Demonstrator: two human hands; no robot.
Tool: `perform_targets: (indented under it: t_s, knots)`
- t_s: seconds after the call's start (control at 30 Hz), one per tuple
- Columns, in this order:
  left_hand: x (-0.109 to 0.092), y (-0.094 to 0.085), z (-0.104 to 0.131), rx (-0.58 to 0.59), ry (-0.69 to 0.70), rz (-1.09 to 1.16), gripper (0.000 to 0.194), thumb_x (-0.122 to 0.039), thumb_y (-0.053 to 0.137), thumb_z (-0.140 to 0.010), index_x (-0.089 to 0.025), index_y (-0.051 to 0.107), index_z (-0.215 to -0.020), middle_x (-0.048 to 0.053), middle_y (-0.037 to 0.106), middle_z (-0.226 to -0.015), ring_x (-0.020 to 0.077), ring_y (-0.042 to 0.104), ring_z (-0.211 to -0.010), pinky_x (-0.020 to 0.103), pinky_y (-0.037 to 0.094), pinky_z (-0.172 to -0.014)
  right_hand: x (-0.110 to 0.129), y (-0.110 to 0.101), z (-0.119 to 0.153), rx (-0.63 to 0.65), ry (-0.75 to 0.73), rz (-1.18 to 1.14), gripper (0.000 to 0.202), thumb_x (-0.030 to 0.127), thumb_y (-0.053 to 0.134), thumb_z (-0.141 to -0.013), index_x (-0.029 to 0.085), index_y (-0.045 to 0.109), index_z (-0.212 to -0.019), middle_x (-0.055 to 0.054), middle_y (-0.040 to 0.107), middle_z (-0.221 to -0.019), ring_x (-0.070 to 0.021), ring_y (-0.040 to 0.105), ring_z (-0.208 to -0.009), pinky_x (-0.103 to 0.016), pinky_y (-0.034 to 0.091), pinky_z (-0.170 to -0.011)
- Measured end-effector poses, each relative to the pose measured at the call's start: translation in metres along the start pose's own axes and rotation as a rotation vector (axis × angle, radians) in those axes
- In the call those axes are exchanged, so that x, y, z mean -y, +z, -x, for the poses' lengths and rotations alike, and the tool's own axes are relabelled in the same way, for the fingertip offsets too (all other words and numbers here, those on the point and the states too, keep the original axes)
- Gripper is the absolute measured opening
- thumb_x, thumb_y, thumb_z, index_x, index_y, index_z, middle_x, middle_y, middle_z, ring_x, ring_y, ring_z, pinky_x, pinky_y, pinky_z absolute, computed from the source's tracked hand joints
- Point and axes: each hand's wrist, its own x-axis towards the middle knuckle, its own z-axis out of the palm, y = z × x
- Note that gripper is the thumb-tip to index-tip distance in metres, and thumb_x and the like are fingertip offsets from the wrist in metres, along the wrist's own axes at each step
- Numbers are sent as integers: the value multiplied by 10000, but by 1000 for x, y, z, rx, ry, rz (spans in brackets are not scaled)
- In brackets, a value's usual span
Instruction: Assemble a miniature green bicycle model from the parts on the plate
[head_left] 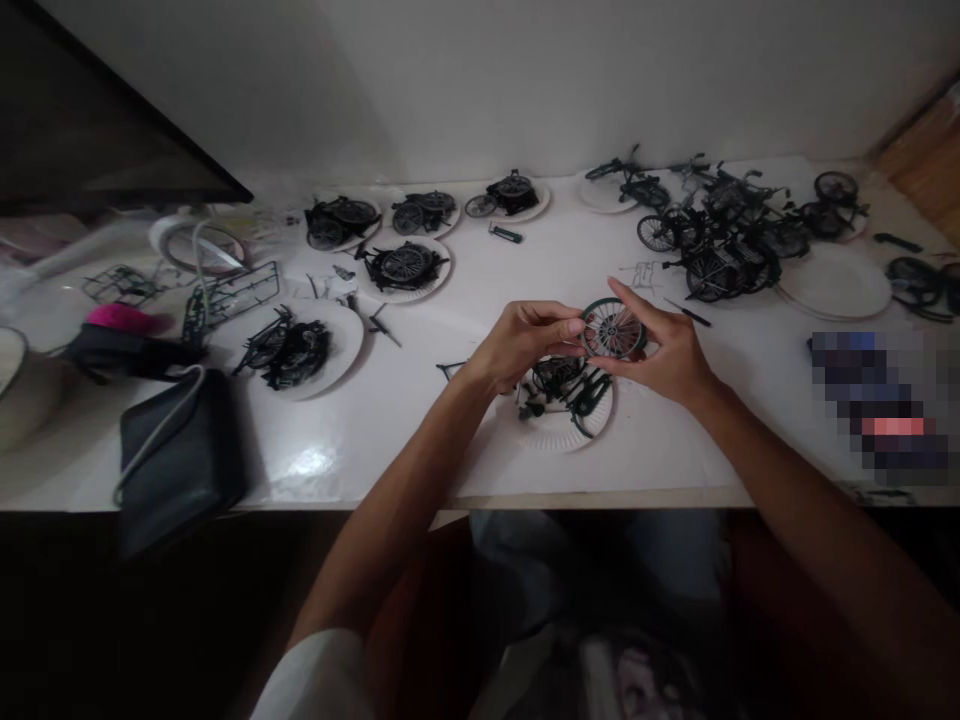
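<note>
A small spoked toy bicycle wheel [613, 329] with a dark green rim is held upright between my hands. My left hand [531, 338] pinches its left edge between thumb and fingers. On the opposite side, my right hand [664, 345] grips the rim, thumb and fingers spread around it. Just below the hands lies a white paper plate [559, 436] with dark bicycle parts [591, 395] on it, partly hidden by my fingers and wrist.
Several miniature bicycles [720, 240] crowd the back right, beside a paper plate [836, 282]. More plates of parts, such as one plate [341, 345], stand left and behind. A black pouch [184, 450] hangs over the front edge. A dark screen [97, 120] is upper left.
</note>
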Motion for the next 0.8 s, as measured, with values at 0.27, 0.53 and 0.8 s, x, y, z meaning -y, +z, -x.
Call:
perform_targets:
  t_s: [0.27, 0.53, 0.8]
  knots:
    - [-4, 10, 4, 14, -65, -16, 228, -318, 889, -692, -141, 773, -777, 17, 713, -773, 105, 658, -729, 260, 581, -759, -7, 2, 4, -35, -31, 34, 768, 442, 811, -750, 242, 542, -1441, -90, 723, -1207, -252, 729, -911, -356, 630, -779]
    - [-4, 19, 5, -3, 92, -180, 236, -373, 794, -804, -145, 737, -827, 27, 688, -775, 119, 625, -719, 262, 513, -707, 3, 4, 2, -100, -12, 62, 577, 426, 808, -748, 249, 590, -1252, -79, 717, -1115, -263, 714, -946, -372, 613, -771]
    - [-7, 26, 11, -112, 439, -651, 148, -317, 665, -923, -171, 690, -929, 64, 692, -913, 168, 632, -861, 296, 505, -788, 9, 4, 0, -9, 25, -39, 470, 369, 671, -897, 304, 522, -1337, -55, 693, -1223, -245, 716, -1004, -378, 600, -840]
